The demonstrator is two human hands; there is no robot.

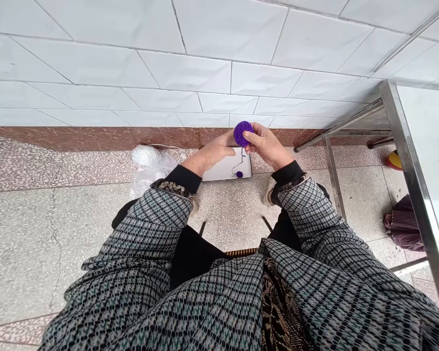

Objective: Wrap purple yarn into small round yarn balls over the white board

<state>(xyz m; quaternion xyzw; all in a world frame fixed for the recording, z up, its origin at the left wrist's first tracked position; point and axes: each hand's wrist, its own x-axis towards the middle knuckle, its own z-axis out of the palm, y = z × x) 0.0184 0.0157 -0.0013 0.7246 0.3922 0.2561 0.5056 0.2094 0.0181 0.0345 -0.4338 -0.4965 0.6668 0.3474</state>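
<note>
A purple ball of yarn (243,132) is held up in front of me, gripped by the fingers of my right hand (266,145). My left hand (212,154) is closed beside the ball on its left, its fingers touching it or the strand; what it pinches is hidden. A thin purple strand hangs down from the ball to a small purple clump (239,174) lying on a white board (227,168) on the floor below.
A clear plastic bag with white yarn (149,162) lies on the floor at left. A steel table frame (406,146) stands at right, with a folded purple umbrella (402,225) under it. A white tiled wall rises ahead.
</note>
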